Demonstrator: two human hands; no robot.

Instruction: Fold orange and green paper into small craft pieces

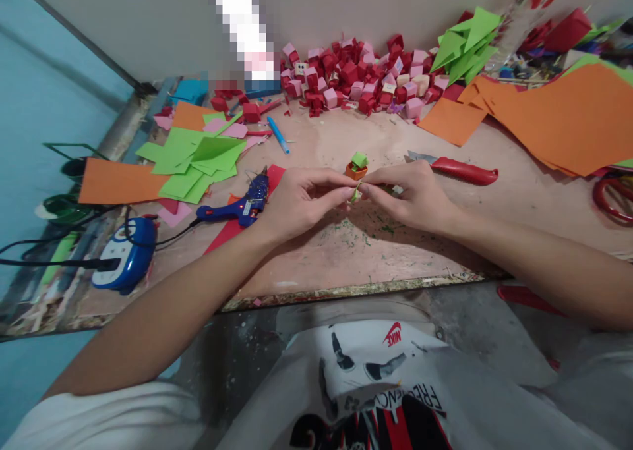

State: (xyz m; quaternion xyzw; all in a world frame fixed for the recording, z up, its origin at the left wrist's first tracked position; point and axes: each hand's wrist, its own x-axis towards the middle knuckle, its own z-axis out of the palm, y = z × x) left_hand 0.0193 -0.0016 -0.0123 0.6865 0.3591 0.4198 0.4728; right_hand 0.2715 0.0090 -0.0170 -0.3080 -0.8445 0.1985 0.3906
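Note:
Between the fingertips of my left hand (316, 196) and my right hand (410, 193) is a small piece of green paper (356, 194). Both hands pinch it low over the wooden table, and the fingers partly cover it. Just behind the fingertips sits a small orange paper box (356, 170) with a crumpled green paper piece (359, 159) on top. Beyond my right hand lies a red-handled utility knife (465, 170), its blade towards the left. A blue glue gun (242, 203) rests to the left of my left hand, partly over red paper (230, 236).
Many pink and red paper cubes (351, 74) are heaped at the back. Green sheets (198, 163) and orange sheets (564, 117) lie at both sides. A blue pen (278, 135), a blue-and-white power socket (126, 255) with cables, and red scissors (613, 199) are also on the table (321, 259).

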